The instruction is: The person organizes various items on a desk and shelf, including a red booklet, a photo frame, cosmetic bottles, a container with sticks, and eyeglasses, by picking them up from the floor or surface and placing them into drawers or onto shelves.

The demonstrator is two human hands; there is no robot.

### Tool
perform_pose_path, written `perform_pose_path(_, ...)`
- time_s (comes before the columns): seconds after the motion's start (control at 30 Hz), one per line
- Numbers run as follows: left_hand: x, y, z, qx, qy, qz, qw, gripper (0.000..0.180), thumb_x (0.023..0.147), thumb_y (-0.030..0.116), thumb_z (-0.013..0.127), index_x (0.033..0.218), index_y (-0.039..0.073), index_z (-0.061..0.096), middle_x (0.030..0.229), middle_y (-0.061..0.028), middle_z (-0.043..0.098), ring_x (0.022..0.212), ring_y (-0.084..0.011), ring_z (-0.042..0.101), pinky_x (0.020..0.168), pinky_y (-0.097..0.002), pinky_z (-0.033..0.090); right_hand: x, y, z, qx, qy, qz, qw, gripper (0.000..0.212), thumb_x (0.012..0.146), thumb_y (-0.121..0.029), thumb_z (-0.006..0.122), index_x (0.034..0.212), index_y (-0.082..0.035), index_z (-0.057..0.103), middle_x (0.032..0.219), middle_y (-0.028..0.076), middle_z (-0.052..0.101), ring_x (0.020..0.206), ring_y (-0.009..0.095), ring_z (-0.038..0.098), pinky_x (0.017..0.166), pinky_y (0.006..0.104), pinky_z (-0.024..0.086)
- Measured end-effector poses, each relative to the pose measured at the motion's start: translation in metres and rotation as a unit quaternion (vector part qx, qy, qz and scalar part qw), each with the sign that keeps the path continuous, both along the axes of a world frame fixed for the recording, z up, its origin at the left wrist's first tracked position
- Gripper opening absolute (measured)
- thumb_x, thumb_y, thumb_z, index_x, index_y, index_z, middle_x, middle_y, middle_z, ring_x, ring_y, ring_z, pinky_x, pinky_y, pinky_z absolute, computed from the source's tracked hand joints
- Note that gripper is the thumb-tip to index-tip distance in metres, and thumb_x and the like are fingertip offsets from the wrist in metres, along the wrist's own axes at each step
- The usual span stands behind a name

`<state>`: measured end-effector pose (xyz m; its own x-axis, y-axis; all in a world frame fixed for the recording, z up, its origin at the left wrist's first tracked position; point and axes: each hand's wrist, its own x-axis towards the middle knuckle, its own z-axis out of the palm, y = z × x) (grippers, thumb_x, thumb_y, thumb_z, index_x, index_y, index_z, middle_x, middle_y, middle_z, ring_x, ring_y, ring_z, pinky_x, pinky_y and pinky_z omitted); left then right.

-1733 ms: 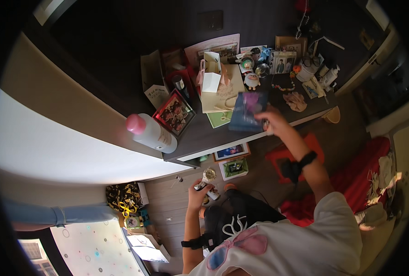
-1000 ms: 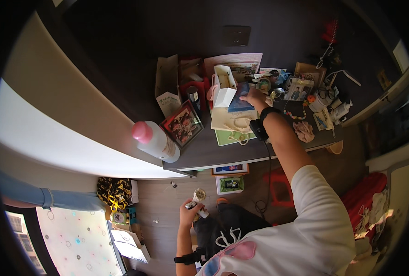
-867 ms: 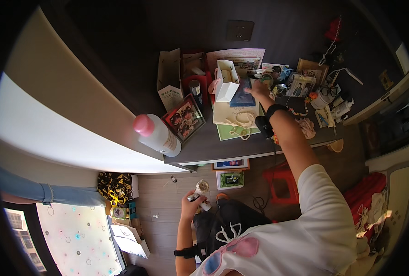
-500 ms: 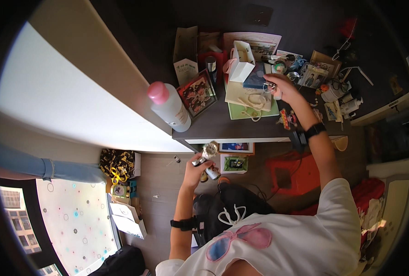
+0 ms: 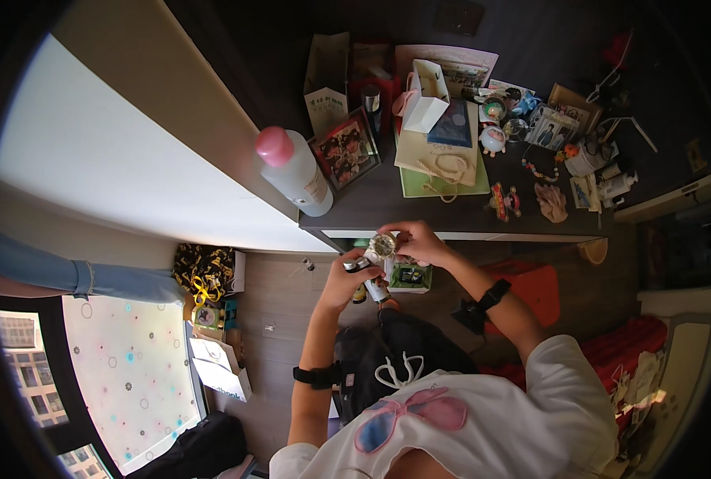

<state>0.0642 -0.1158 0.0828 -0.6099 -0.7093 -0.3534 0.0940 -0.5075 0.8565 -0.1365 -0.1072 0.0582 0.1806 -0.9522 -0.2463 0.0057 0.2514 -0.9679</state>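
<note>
My left hand (image 5: 342, 283) is closed around several shiny silver and white cylinders (image 5: 376, 289), whose kind I cannot make out. Just above them, between my hands, a round silver-and-gold wristwatch (image 5: 383, 245) faces up. My right hand (image 5: 419, 243) pinches the watch's right edge, its fingers bent; whatever else may be in that palm is hidden. Both hands are in front of the dark desk's near edge (image 5: 467, 234), above the floor.
On the desk a pink-capped bottle (image 5: 298, 180) stands left beside a picture frame (image 5: 347, 152). A white paper bag (image 5: 426, 100), flat bags (image 5: 443, 185), a round white figurine (image 5: 492, 140) and small ornaments crowd it. A red stool (image 5: 531, 297) stands below, right.
My right hand has come from the desktop down to my left hand, meeting it at the watch. The white figurine, formerly behind the right hand, now shows. My left hand has shifted slightly.
</note>
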Motion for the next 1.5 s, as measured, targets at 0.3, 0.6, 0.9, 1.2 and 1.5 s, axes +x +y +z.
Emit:
perform_pose_path(0.3,0.015,0.000,-0.017,0.047,-0.002,0.113,0.992,0.044,0.073,-0.003,0.055,0.116,-0.002,0.044,0.073,-0.0129,0.057,0.064,-0.0211,0.058,0.061,-0.0353,0.052,-0.012,-0.038,-0.011,0.112,-0.038,-0.165,0.979,0.021,0.080,-0.021,0.057,0.072,-0.001,0.053,0.054,0.009,0.055,0.034,0.008,0.041,0.029,0.0217,0.027)
perform_pose_path(0.6,0.036,0.012,-0.020,0.077,-0.002,0.108,0.991,0.035,0.072,-0.002,0.057,0.106,-0.002,0.049,0.073,-0.0123,0.058,0.066,-0.0206,0.058,0.064,-0.0351,0.051,-0.030,-0.100,0.004,-0.031,0.143,-0.266,0.953,0.025,0.077,-0.024,0.062,0.074,-0.001,0.053,0.059,0.009,0.060,0.037,0.009,0.046,0.031,0.0219,0.033)
perform_pose_path(0.9,0.040,0.015,-0.022,0.071,-0.004,0.099,0.993,0.031,0.071,-0.001,0.058,0.101,-0.003,0.050,0.074,-0.0129,0.058,0.069,-0.0197,0.059,0.063,-0.0323,0.050,-0.024,-0.158,-0.041,-0.072,0.197,-0.406,0.890,0.025,0.073,-0.015,0.065,0.079,0.001,0.047,0.067,0.012,0.062,0.056,0.018,0.062,0.039,0.0275,0.046)
perform_pose_path(1.2,0.041,0.012,-0.027,0.058,-0.027,0.129,0.990,0.027,0.073,0.000,0.057,0.099,-0.003,0.051,0.075,-0.0130,0.059,0.069,-0.0207,0.059,0.065,-0.0320,0.049,-0.036,-0.137,-0.013,-0.033,0.090,-0.372,0.923,0.030,0.077,-0.009,0.055,0.103,0.003,0.047,0.068,0.013,0.063,0.039,0.013,0.049,0.033,0.0235,0.035)
perform_pose_path(1.5,0.028,-0.004,-0.031,0.133,0.066,0.211,0.966,0.018,0.081,0.013,0.056,0.097,0.006,0.052,0.085,-0.0072,0.058,0.075,-0.0173,0.057,0.062,-0.0296,0.048,-0.038,-0.054,0.010,-0.024,-0.501,-0.156,0.851,0.051,0.074,-0.003,0.043,0.124,-0.002,0.036,0.108,0.016,0.043,0.065,0.011,0.038,0.055,0.0194,0.036)
